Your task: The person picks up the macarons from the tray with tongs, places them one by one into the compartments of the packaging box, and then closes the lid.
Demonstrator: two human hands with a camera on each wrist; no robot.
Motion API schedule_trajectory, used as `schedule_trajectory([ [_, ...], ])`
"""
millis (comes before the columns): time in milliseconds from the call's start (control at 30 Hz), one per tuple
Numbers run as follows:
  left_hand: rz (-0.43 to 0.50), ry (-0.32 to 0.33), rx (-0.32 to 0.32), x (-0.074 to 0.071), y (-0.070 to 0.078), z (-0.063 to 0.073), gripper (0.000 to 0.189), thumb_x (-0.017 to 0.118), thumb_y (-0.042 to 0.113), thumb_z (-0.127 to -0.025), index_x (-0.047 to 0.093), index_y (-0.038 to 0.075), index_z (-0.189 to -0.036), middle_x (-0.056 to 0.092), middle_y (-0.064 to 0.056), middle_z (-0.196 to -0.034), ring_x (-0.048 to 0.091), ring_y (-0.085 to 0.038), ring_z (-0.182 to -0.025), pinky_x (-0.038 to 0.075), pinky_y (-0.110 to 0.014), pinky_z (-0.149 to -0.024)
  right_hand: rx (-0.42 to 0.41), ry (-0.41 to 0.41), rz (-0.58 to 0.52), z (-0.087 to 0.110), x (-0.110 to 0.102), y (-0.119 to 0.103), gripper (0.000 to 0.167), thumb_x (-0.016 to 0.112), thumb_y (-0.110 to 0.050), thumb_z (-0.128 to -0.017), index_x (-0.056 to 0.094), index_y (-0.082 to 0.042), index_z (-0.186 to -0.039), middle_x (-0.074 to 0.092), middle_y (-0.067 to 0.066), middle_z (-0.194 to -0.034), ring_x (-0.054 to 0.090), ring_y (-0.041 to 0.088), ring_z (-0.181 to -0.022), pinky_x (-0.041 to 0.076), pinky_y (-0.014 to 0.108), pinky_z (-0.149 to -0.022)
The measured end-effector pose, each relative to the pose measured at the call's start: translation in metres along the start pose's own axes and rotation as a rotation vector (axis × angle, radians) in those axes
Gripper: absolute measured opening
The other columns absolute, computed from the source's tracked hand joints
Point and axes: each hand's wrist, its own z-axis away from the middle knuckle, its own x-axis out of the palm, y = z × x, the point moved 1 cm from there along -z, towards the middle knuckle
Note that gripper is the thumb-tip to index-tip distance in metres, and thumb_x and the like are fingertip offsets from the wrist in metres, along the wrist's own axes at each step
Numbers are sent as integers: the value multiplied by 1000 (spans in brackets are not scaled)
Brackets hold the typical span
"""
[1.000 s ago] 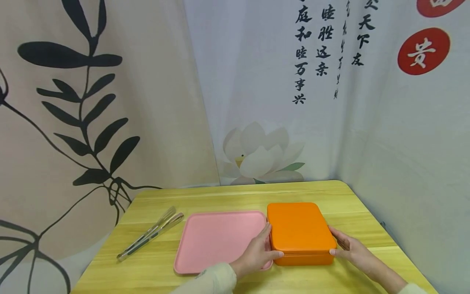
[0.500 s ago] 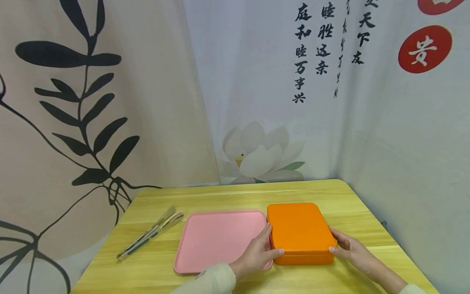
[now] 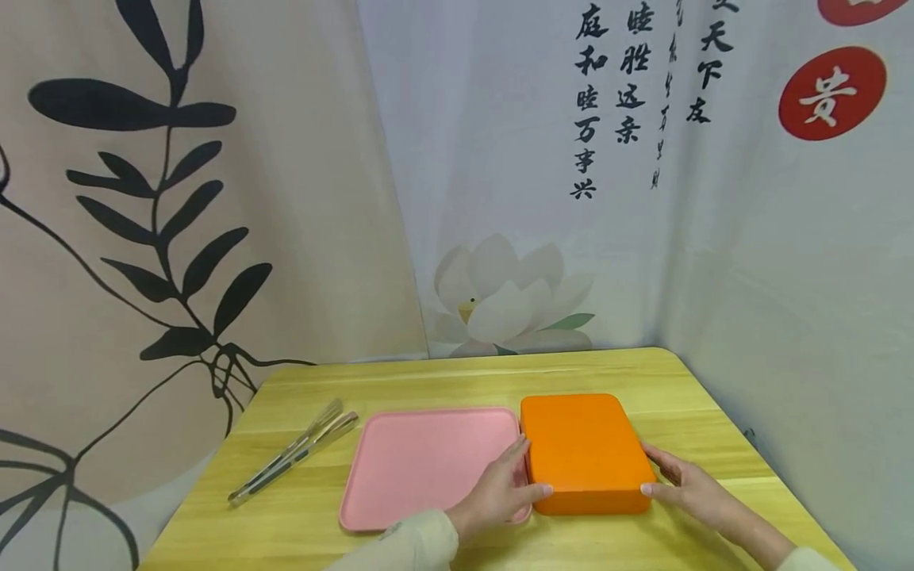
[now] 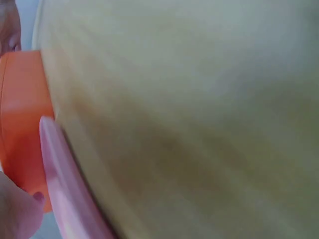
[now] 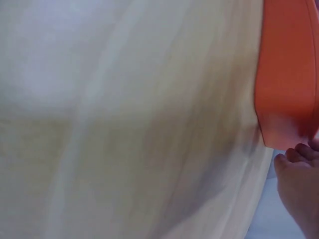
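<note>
A closed orange box with rounded corners rests on the table. My left hand holds its left side, fingers along the wall and thumb on the front corner. At the opposite side my right hand grips in the same way, its thumb on the front right corner. A pink tray lies flat just left of the box, partly under my left hand and forearm. The left wrist view has the tray edge up against the orange wall. In the right wrist view, fingertips meet the box's corner.
Silvery tongs lie slanted on the wood-grain table, left of the tray. A printed curtain with plants and characters hangs right behind the table, and a pale one runs along its right side.
Both hands stay at the box's sides with hardly any motion. The seam along the box's front shows more faintly now. The view has shifted very slightly.
</note>
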Motion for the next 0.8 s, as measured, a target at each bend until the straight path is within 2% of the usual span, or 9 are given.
schedule_trajectory([
  [67, -2, 3, -28, -5, 1, -7, 89, 74, 43, -89, 29, 4, -155, 20, -11, -163, 21, -25, -148, 20, -49, -116, 0, 18, 43, -4, -5, -3, 79, 59, -27, -101, 12, 9, -154, 12, 32, -158, 11, 52, -142, 28, 53, -110],
  [167, -24, 3, -43, -13, 2, -22, 91, 74, 46, -88, 27, 6, -156, 19, -7, -163, 19, -23, -148, 19, -48, -116, -9, 52, 82, -16, -12, -7, 84, 62, -29, -99, 11, 8, -154, 11, 31, -158, 11, 50, -143, 24, 53, -111],
  [233, -49, -4, -54, -19, 1, -30, 93, 74, 47, -87, 27, 7, -156, 18, -5, -164, 18, -22, -149, 19, -47, -117, -17, 62, 101, -27, -14, -8, 86, 64, -30, -98, 11, 7, -155, 10, 32, -158, 10, 52, -143, 19, 58, -111],
  [333, -115, -44, -50, -24, -4, -39, 97, 75, 50, -85, 25, 8, -157, 17, -2, -164, 18, -21, -149, 20, -45, -117, 12, 47, 121, -42, -14, -10, 89, 67, -33, -96, 13, 4, -156, 12, 31, -158, 12, 53, -142, 19, 65, -109],
  [500, -166, -103, -45, -29, -12, -43, 97, 72, 54, -86, 23, 10, -158, 12, 2, -165, 15, -19, -149, 19, -46, -117, 27, -13, 168, -53, -16, -12, 90, 68, -34, -95, 15, 5, -155, 16, 34, -156, 19, 53, -141, 24, 66, -107],
  [667, -158, -109, -32, -28, -16, -44, 94, 70, 53, -88, 22, 11, -158, 10, 3, -165, 14, -19, -150, 17, -47, -117, 31, -32, 133, -53, -17, -12, 89, 66, -32, -96, 11, 4, -156, 13, 33, -157, 15, 51, -143, 21, 65, -109],
  [800, -160, -105, -43, -25, -14, -47, 95, 72, 53, -87, 24, 11, -158, 11, 3, -165, 15, -19, -149, 18, -47, -117, 36, -29, 122, -50, -19, -8, 88, 64, -33, -98, 9, 4, -156, 12, 33, -157, 13, 52, -143, 20, 66, -109],
])
